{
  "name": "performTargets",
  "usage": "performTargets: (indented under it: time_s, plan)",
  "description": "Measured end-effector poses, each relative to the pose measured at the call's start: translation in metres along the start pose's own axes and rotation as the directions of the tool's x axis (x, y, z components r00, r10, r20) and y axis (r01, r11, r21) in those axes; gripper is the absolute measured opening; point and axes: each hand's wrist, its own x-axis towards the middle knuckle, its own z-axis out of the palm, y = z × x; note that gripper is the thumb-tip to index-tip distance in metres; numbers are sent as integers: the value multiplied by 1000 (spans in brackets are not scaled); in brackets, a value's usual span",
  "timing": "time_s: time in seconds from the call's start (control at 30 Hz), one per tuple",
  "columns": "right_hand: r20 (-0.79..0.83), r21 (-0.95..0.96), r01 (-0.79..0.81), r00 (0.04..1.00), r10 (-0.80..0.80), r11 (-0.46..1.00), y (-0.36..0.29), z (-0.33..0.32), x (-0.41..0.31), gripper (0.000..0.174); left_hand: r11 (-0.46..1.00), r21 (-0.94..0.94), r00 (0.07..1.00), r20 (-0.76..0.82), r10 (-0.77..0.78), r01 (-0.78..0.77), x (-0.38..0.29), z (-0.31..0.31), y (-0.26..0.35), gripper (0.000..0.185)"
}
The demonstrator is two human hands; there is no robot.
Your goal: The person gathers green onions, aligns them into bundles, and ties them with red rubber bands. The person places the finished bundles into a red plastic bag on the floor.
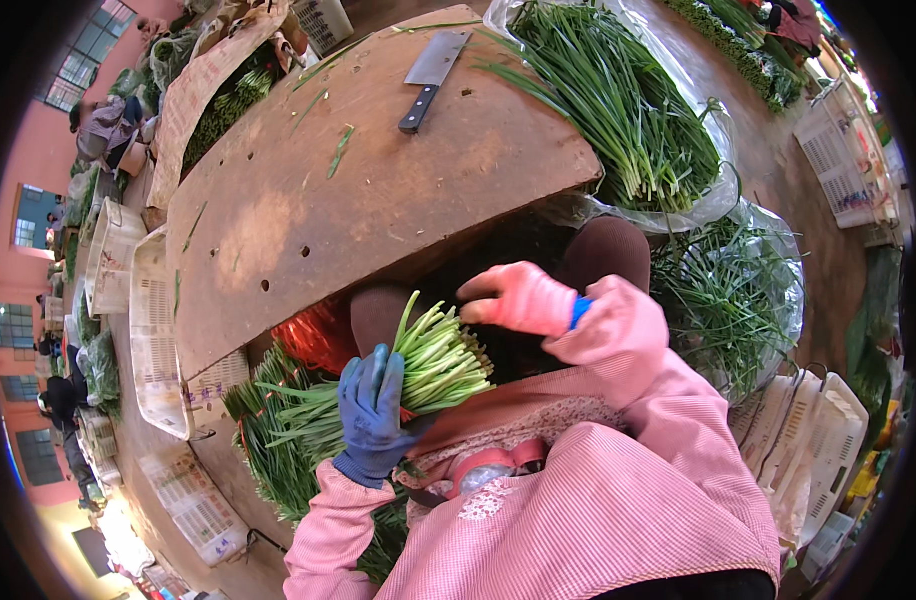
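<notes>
My left hand [371, 412], in a blue work glove, is wrapped around a bunch of garlic chives [443, 356]. The pale stem ends point up and to the right, while the green leaves trail out to the left. A bit of red tie shows below the glove. Just beyond the stem ends is my right hand [521, 300], in a pinkish-red glove; its fingers are curved and apart, with nothing visible between them. A cleaver [434, 79] with a black handle lies on the wooden board [383, 180] in front of me.
Loose chives [615, 105] lie on clear plastic at the board's right. Below them sits a plastic bag of leaf scraps [728, 300]. Tied bunches [278, 442] and red plastic ties [319, 337] are at my left. White crates [157, 330] flank both sides; other people are at the far left.
</notes>
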Motion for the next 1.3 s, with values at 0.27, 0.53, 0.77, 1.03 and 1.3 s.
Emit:
performTargets:
  time_s: [0.27,0.53,0.77,1.03,1.3]
  plan:
    - [-273,77,88,960,-64,993,13,35,19,16,1000,9,1000,-16,-5,5,-5,1,-3,87]
    - [-462,-145,-439,822,332,886,26,-105,-28,23,997,-13,991,-110,-81,80,-12,5,-12,89]
    - [20,-176,-375,923,385,910,12,-32,-17,29,966,-222,986,-64,-151,133,-11,7,-19,98]
    - [186,261,64,976,-116,963,-12,22,16,24,975,-140,985,-14,-174,170,-11,12,-20,102]
    - [31,263,-265,963,267,928,32,24,4,30,980,-111,984,-41,-173,168,-7,16,-18,97]
